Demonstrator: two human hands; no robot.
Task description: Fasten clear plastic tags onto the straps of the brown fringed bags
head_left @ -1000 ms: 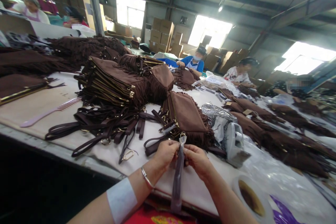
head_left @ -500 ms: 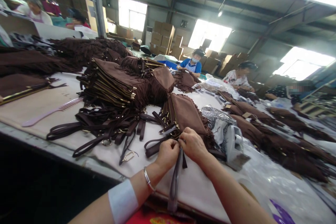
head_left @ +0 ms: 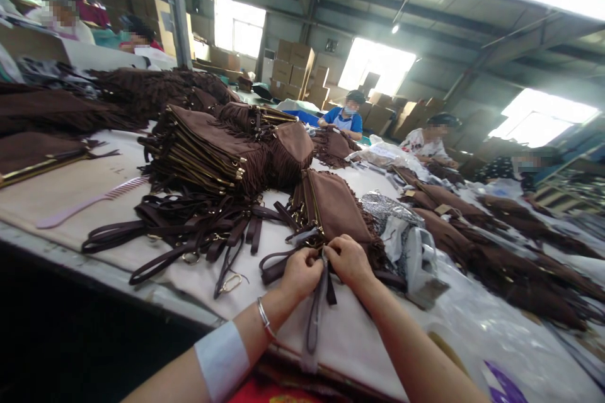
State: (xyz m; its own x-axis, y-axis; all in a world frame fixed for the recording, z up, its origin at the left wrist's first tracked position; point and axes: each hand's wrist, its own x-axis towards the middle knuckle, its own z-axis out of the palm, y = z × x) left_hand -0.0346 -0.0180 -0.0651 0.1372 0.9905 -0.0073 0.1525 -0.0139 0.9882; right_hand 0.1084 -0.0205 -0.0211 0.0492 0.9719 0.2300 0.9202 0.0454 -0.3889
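Note:
My left hand (head_left: 301, 272) and my right hand (head_left: 348, 259) meet at the near end of a small stack of brown fringed pouches (head_left: 338, 204). Both pinch the top of a dark wrist strap (head_left: 314, 318), which hangs toward me over the pale table (head_left: 265, 321) and looks wrapped in clear plastic. The exact spot between the fingertips is too small to make out. To the left lies a tangle of dark straps (head_left: 189, 227) with metal rings, below a taller pile of zippered fringed pouches (head_left: 208, 145).
A pink comb (head_left: 89, 204) lies at the left. A white tape dispenser (head_left: 420, 258) stands right of my right hand, beside clear plastic sheeting (head_left: 501, 321). More brown pouches (head_left: 496, 258) cover the right side. Several people sit farther back, one in blue (head_left: 343, 119).
The fingers of both hands have shifted slightly at the strap's top, and its hanging loop has swung a little. The piles look unchanged.

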